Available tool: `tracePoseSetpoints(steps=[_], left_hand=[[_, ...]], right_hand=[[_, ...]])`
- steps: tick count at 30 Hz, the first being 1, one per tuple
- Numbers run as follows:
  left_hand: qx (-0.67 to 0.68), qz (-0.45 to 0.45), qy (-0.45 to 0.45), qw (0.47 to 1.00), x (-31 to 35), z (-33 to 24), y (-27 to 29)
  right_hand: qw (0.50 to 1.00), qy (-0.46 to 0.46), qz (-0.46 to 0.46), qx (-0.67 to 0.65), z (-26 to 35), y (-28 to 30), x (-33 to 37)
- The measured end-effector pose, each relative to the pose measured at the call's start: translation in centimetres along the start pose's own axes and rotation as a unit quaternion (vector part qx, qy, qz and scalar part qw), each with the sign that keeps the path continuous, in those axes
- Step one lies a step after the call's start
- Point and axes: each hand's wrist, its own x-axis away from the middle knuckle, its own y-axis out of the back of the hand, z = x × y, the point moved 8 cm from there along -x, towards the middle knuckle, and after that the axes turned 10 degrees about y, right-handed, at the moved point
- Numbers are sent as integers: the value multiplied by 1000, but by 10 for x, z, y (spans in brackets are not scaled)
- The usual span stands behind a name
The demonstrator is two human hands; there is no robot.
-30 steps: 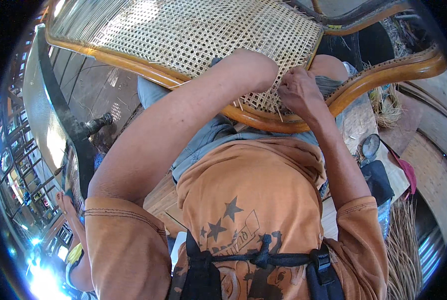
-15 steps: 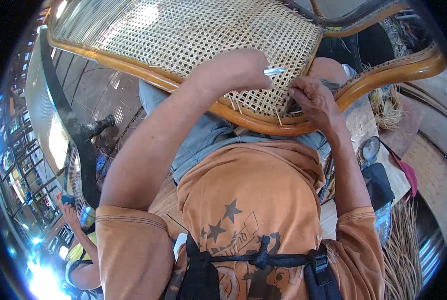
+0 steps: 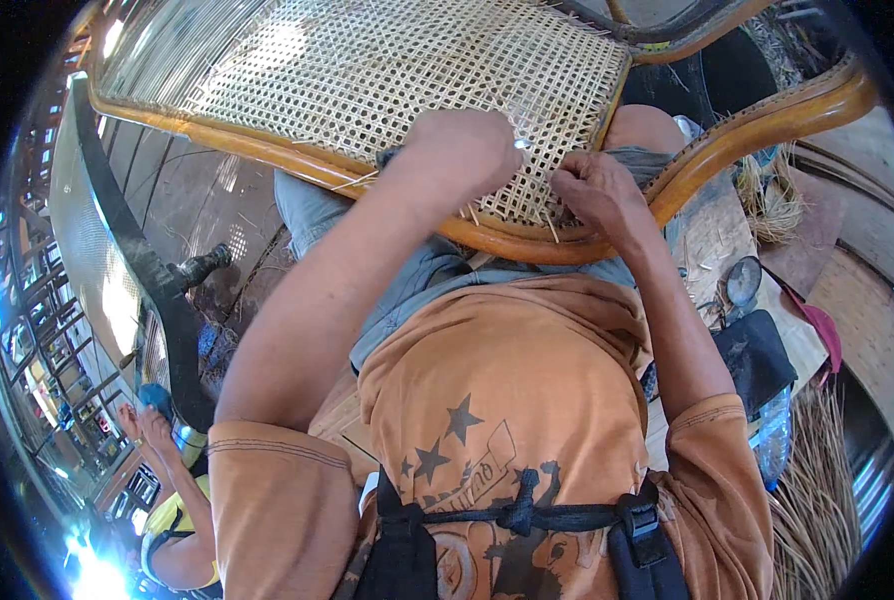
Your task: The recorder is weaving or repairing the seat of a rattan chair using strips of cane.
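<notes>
Nearest lay an orange-brown cotton shirt (image 3: 507, 380), printed with dark stars and slanted lettering in an outlined panel. A black webbing strap (image 3: 567, 515) with a plastic buckle and a central knot crossed it. Beyond were faded blue trousers (image 3: 397, 280), and over the lap rested the glossy, curved wooden frame (image 3: 537, 248) of a seat-like piece.

Just past the near rail, the right hand (image 3: 599, 188) had its fingers bent down at the right corner of the woven cane panel (image 3: 407, 60); whether they gripped a strand could not be told. To its left, the left hand (image 3: 462, 145) was curled in a fist around a tool (image 3: 521, 144), its shiny tip showing right of the knuckles, over the panel. Loose strand ends bristled along the near edge, and the weave formed small open holes.

On the right, a clear plastic bottle (image 3: 773, 440) stood near a flat black pouch (image 3: 754, 360), a red cloth (image 3: 820, 335) and dry brown strands (image 3: 817, 500). Farther off, a rounded wooden arm (image 3: 787, 125) curved outward. On the left stood another caned piece (image 3: 132, 230), dark-framed, with a person in yellow (image 3: 182, 525) near it.
</notes>
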Motion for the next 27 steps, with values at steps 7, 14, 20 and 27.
tracePoseSetpoints(steps=[7,14,20,27], left_hand=[[-121,130,-64,982,3,-18,6],[-195,167,-97,962,-2,-50,9],[-187,163,-138,959,-5,-58,-5],[-120,87,-179,973,1,-33,-14]], right_hand=[[1000,-24,-14,-2,-10,1,-4],[999,-40,-5,-20,-12,4,-7],[1000,13,-3,29,-10,1,-10],[995,47,28,81,-5,-2,-4]])
